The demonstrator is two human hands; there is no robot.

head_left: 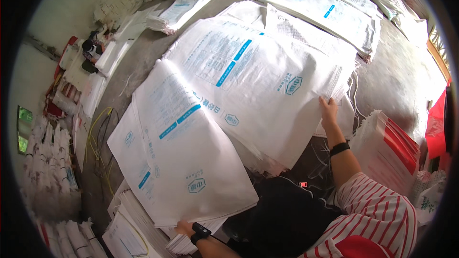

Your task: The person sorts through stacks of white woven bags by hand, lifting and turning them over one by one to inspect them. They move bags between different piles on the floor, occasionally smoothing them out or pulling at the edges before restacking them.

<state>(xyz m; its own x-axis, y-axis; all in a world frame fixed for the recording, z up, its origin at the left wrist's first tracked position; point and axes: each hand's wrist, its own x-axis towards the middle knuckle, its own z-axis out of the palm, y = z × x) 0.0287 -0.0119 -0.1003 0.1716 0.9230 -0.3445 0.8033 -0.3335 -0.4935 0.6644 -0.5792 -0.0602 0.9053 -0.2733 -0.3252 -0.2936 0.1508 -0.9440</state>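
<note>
Large white woven sacks with blue print lie before me. The nearer printed sack (191, 157) slopes from the pile down toward my lap, over the left part of the stack. At its lower edge, my left hand (184, 228) is closed on the sack's border, its fingers partly hidden by the fabric. My right hand (328, 111) pinches the right edge of another printed sack (267, 100), which lies on top of the stack. A black band is on my right wrist, and a black device is strapped to my left.
More flat sack stacks (330, 9) lie beyond, and another (191, 5) at the far left. A red-and-white sack pile (387, 148) stands at my right. Yellow and dark cords (93, 138) trail over the floor. Rolled bundles (48, 177) stand left. A person (92, 52) sits far left.
</note>
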